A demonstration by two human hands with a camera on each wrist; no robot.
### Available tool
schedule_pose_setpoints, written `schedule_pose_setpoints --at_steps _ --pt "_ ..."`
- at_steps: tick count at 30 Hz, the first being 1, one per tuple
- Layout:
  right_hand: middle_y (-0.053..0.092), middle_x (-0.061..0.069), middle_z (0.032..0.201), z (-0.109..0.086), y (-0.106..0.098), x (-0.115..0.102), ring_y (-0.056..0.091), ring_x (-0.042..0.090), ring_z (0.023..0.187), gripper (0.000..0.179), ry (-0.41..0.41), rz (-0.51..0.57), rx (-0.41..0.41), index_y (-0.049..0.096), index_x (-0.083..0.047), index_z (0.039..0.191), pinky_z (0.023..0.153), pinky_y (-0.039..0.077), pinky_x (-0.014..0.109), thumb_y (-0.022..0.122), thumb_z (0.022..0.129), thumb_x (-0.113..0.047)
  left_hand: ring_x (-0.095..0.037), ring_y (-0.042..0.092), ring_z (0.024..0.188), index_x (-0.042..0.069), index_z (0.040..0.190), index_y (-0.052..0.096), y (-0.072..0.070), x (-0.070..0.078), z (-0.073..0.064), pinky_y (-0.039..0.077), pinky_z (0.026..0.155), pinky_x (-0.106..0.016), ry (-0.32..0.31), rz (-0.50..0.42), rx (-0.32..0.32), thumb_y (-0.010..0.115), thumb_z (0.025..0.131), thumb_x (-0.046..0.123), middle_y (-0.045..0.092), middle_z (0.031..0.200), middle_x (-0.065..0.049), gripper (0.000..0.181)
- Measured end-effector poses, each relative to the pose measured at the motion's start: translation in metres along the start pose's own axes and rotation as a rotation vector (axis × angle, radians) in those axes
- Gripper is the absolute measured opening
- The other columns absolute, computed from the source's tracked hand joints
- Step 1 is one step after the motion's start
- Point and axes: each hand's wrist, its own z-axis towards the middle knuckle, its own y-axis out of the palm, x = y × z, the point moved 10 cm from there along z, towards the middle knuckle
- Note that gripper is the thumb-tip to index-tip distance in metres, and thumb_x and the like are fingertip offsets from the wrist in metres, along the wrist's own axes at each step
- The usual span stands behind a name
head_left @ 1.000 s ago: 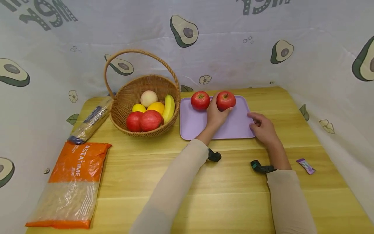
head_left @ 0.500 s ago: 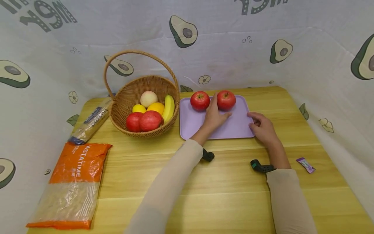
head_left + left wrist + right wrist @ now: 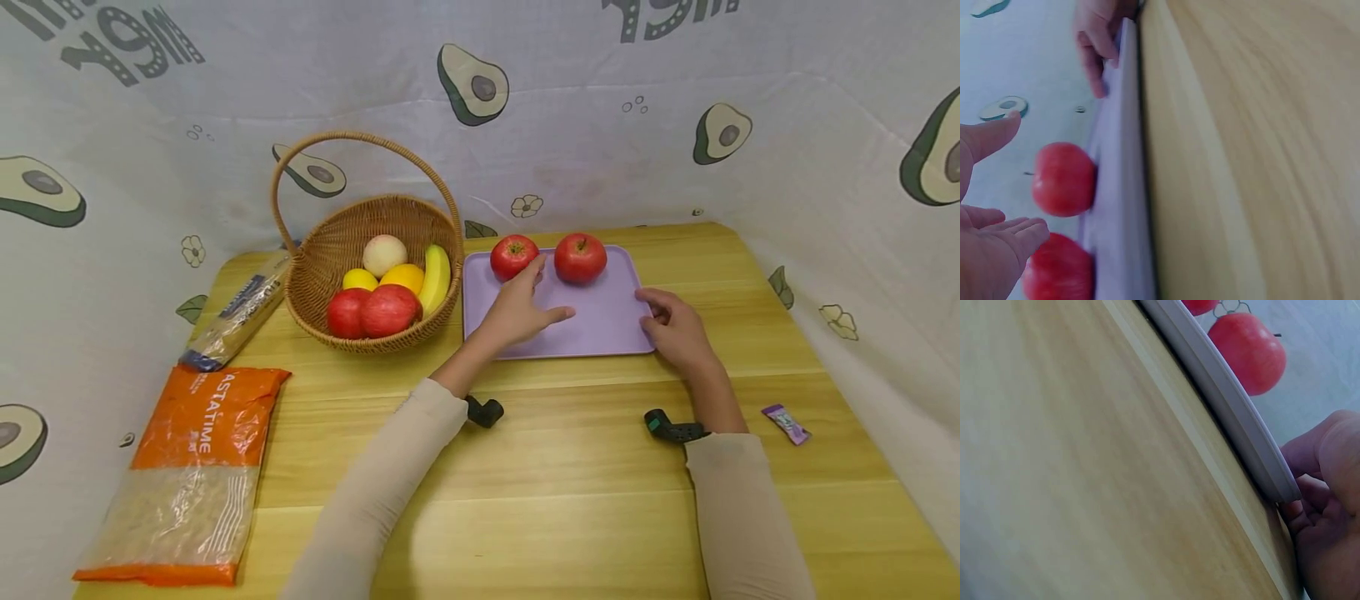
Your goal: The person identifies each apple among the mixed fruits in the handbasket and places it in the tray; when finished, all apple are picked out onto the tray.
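Two red apples stand on the lilac tray (image 3: 600,321): a left apple (image 3: 513,257) and a right apple (image 3: 581,258), both at its back. My left hand (image 3: 513,312) is over the tray's left half, thumb and fingers spread, holding nothing. Its fingertips overlap the left apple in the head view; whether they touch it I cannot tell. The left wrist view shows a gap between this hand and the right apple (image 3: 1064,179). At the tray's right edge, my right hand (image 3: 673,327) holds the rim, fingers bent around it near the front corner (image 3: 1288,487).
Left of the tray stands a wicker basket (image 3: 375,343) with a banana, a peach and other fruit. A pasta bag (image 3: 187,475) and a clear long packet (image 3: 243,312) lie farther left. A small purple sachet (image 3: 786,423) lies right of my right arm.
My left hand has let go of the right apple and moved left and toward me. The right apple stays on the tray. My right hand has kept its place at the rim.
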Motion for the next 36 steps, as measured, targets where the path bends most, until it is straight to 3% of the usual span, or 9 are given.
schedule_pose_setpoints --at_steps 3,9,15,20,28,36 --pt "0.051 0.022 0.121 0.001 0.001 0.001 0.044 0.024 0.099 0.047 0.003 -0.001 -0.003 0.051 -0.001 0.149 0.07 0.037 0.009 0.052 0.103 -0.004 -0.024 0.048 0.146 0.017 0.164 0.025 -0.02 0.007 -0.016 0.043 0.118 -0.038 0.046 -0.017 0.021 0.084 0.086 0.041 0.037 0.166 -0.005 0.101" --pt "0.052 0.022 0.122 0.002 0.0 0.003 0.045 0.024 0.099 0.047 0.004 -0.011 0.004 0.051 -0.001 0.149 0.069 0.037 0.008 0.052 0.103 -0.004 -0.023 0.052 0.142 0.019 0.162 0.032 -0.055 0.029 -0.044 0.044 0.117 -0.037 0.177 0.05 0.083 0.083 0.085 0.046 0.038 0.165 -0.002 0.096" --pt "0.051 0.02 0.12 0.001 0.0 0.003 0.045 0.024 0.098 0.046 0.007 -0.02 -0.001 0.051 -0.001 0.149 0.069 0.038 0.01 0.052 0.103 -0.006 -0.02 0.055 0.138 0.017 0.158 0.04 -0.085 0.041 -0.067 0.044 0.114 -0.024 0.248 -0.065 0.112 0.087 0.083 0.037 0.049 0.155 -0.001 0.09" --pt "0.051 0.021 0.121 0.001 0.001 0.004 0.045 0.025 0.099 0.047 0.008 -0.02 -0.004 0.051 -0.002 0.15 0.07 0.039 0.012 0.052 0.103 -0.006 -0.013 0.057 0.133 0.02 0.152 0.049 -0.115 0.037 -0.086 0.047 0.112 -0.026 0.276 -0.095 0.16 0.089 0.081 0.036 0.053 0.151 0.006 0.084" --pt "0.052 0.021 0.122 0.002 0.0 0.004 0.046 0.025 0.1 0.047 0.005 -0.022 -0.001 0.051 -0.003 0.15 0.07 0.039 0.01 0.052 0.103 -0.006 -0.016 0.057 0.13 0.018 0.146 0.056 -0.162 0.022 -0.117 0.049 0.112 -0.034 0.31 0.028 0.271 0.092 0.078 0.034 0.06 0.142 0.003 0.079" --pt "0.052 0.021 0.125 0.0 0.002 0.003 0.045 0.025 0.101 0.047 0.019 -0.011 -0.002 0.051 -0.003 0.15 0.07 0.039 0.01 0.052 0.104 -0.008 -0.013 0.058 0.129 0.025 0.143 0.06 -0.185 0.013 -0.134 0.053 0.104 -0.045 0.302 0.106 0.326 0.094 0.075 0.035 0.063 0.14 0.005 0.077"
